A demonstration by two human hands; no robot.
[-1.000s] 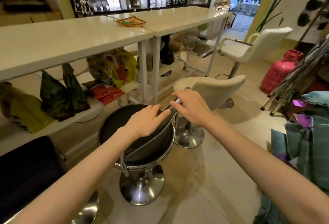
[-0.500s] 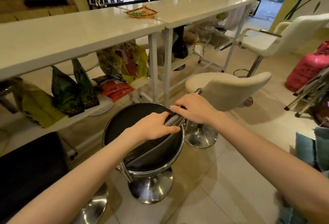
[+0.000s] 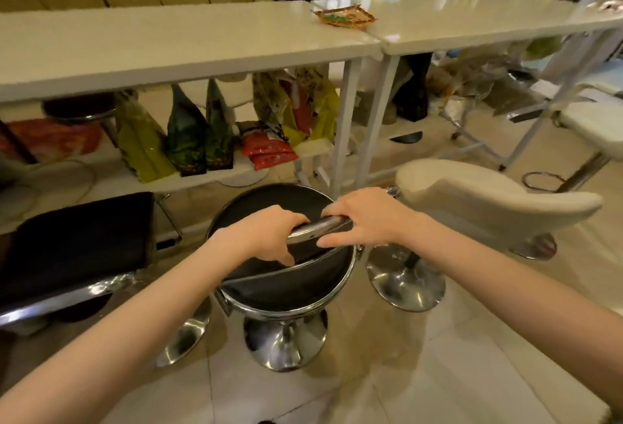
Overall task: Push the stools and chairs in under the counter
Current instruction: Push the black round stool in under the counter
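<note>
A round black stool (image 3: 269, 201) with a chrome rim and chrome pedestal base stands on the tiled floor just in front of the white counter (image 3: 175, 49). My left hand (image 3: 266, 235) and my right hand (image 3: 364, 218) both grip the chrome bar along its low backrest. To its right stands a cream stool (image 3: 488, 201) on a chrome base. A black square-seated chair (image 3: 77, 245) sits at the left. A white armchair (image 3: 593, 127) shows at the right edge. Another black stool (image 3: 81, 106) is under the counter on the far side.
A low white shelf (image 3: 209, 176) under the counter holds several colourful bags (image 3: 188, 133). White counter legs (image 3: 344, 127) stand right behind the black stool. A small orange tray (image 3: 344, 15) lies on the counter top. Dark shelving with packets lines the back wall.
The black stool has moved forward towards the counter with both hands on its backrest bar. The view has swung left and closer to the counter.
</note>
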